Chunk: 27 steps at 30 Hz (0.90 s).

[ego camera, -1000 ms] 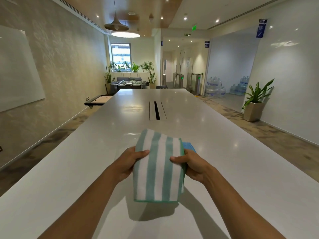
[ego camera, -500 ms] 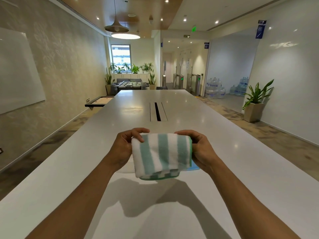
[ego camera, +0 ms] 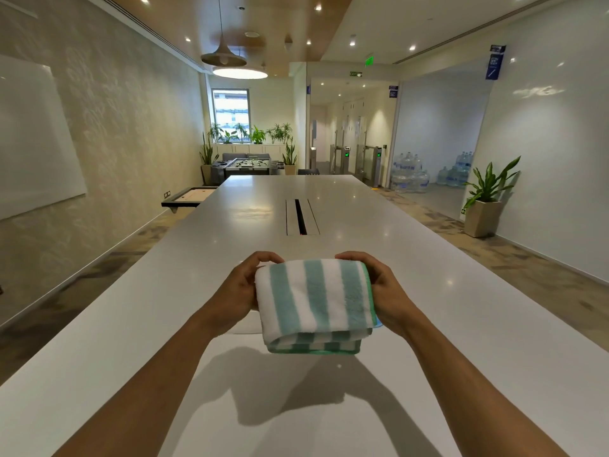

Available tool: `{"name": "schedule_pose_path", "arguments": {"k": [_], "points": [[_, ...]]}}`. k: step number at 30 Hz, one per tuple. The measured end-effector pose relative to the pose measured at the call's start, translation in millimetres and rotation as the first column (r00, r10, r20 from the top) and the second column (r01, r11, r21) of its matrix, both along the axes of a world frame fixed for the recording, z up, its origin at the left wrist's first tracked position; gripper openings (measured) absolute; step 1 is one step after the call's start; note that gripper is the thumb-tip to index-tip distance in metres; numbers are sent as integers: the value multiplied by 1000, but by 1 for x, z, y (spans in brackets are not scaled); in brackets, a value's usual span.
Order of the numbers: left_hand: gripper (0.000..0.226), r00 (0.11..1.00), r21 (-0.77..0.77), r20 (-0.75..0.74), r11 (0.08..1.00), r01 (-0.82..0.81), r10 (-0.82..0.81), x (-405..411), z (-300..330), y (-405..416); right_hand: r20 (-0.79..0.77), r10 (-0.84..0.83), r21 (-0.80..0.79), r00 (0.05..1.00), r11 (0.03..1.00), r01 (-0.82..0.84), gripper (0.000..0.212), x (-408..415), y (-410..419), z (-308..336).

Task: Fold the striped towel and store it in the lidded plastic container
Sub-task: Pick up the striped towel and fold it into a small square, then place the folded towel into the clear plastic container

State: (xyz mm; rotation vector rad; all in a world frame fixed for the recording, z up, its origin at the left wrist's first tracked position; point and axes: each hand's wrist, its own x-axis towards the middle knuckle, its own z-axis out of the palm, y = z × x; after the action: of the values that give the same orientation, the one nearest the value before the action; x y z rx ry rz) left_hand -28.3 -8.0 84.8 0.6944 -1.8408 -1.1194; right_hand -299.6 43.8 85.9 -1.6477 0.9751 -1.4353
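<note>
The striped towel (ego camera: 314, 301), white with teal bands, is folded into a thick bundle and held up above the white table (ego camera: 461, 341). My left hand (ego camera: 239, 291) grips its left edge and my right hand (ego camera: 385, 291) grips its right edge, fingers curled over the top. Behind the towel, the clear plastic container (ego camera: 245, 324) shows only as a faint rim at the left, and a sliver of blue lid (ego camera: 379, 323) peeks out at the right. The rest of the container is hidden by the towel.
A cable slot (ego camera: 301, 221) runs along the table's middle, farther away. A potted plant (ego camera: 484, 206) stands on the floor at the right and a low side table (ego camera: 189, 199) at the left. Water bottles (ego camera: 408, 179) are stacked beyond.
The towel hung long and flat a second ago; it has since been folded over into a shorter, thicker bundle. Both hands have shifted up to its top corners and keep holding it.
</note>
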Motion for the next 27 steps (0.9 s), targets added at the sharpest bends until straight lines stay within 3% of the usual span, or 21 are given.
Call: {"name": "schedule_pose_path", "arguments": {"k": [5, 9, 12, 15, 17, 19, 21, 22, 24, 27], "points": [[49, 998, 33, -63, 999, -1, 3, 3, 7, 1, 25, 6, 67, 1000, 998, -7, 53, 1, -4, 5], [49, 989, 167, -143, 986, -9, 33, 1, 8, 1, 84, -36, 83, 996, 996, 29, 60, 6, -9, 6], [36, 986, 275, -162, 961, 7, 40, 4, 7, 0, 94, -52, 117, 994, 992, 40, 59, 8, -11, 3], [25, 987, 334, -146, 936, 112, -66, 14, 10, -2, 79, -42, 167, 996, 986, 28, 53, 10, -10, -1], [35, 992, 351, -62, 928, 125, -110, 20, 15, -4, 62, -9, 188, 998, 982, -3, 49, 11, -9, -2], [47, 973, 294, 187, 952, 79, -138, 20, 20, -4, 35, 45, 203, 998, 978, -51, 50, 15, -8, 0], [55, 869, 222, 459, 971, 92, -187, 11, 24, 1, -26, 108, 203, 994, 974, -100, 54, 22, -7, 6], [60, 824, 213, 524, 970, 120, -216, 4, 23, 5, -72, 137, 201, 988, 972, -120, 56, 27, -7, 8], [65, 816, 222, 517, 961, 164, -259, -10, 16, 14, -151, 204, 209, 967, 963, -171, 55, 36, -8, 12], [55, 895, 247, 363, 953, 174, -258, -16, 3, 17, -163, 237, 252, 958, 948, -192, 47, 40, -12, 14]]}}
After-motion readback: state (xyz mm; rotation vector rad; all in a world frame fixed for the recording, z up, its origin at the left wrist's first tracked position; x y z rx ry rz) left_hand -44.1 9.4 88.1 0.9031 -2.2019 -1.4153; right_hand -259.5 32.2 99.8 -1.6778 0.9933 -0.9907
